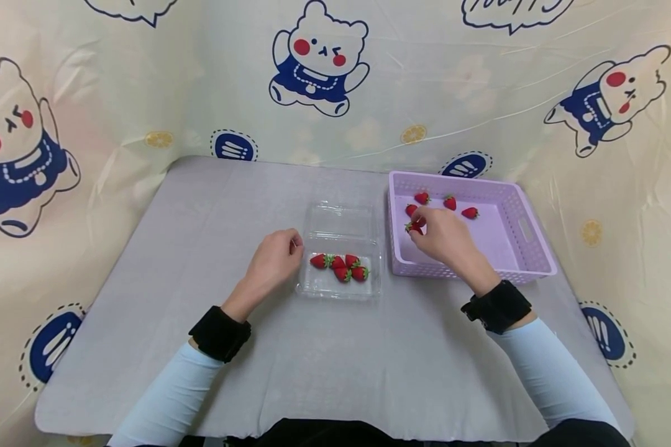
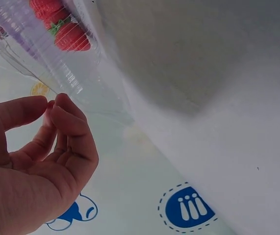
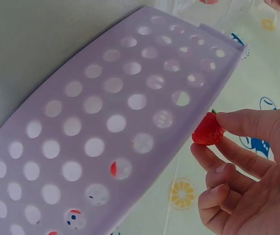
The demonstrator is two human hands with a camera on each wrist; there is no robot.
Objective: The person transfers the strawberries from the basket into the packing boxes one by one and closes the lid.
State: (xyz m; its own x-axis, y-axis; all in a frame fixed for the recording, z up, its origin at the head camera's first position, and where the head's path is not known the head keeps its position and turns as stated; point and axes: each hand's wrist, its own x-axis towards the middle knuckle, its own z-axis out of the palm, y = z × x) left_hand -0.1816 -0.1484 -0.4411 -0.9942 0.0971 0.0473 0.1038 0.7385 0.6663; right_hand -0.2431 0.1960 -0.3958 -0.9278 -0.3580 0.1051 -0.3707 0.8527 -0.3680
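My right hand point(image 1: 444, 236) is over the lilac basket point(image 1: 503, 236) and pinches a strawberry point(image 3: 208, 129) between thumb and fingers, level with the basket's rim in the right wrist view. Several other strawberries point(image 1: 450, 202) lie on the basket floor, some partly covered by that hand. Left of the basket is a clear plastic clamshell box point(image 1: 341, 288) with its lid point(image 1: 343, 220) folded back. A cluster of red strawberries point(image 1: 343, 274) lies in its near half. At the box's left edge, my left hand point(image 1: 275, 257) pinches the rim with thumb and fingertips.
A grey cloth covers the table point(image 1: 201, 205). Behind and beside it hangs a printed curtain point(image 1: 335, 136) with cartoon bears. The basket's perforated wall point(image 3: 93, 103) rises between its floor and the near side of the table.
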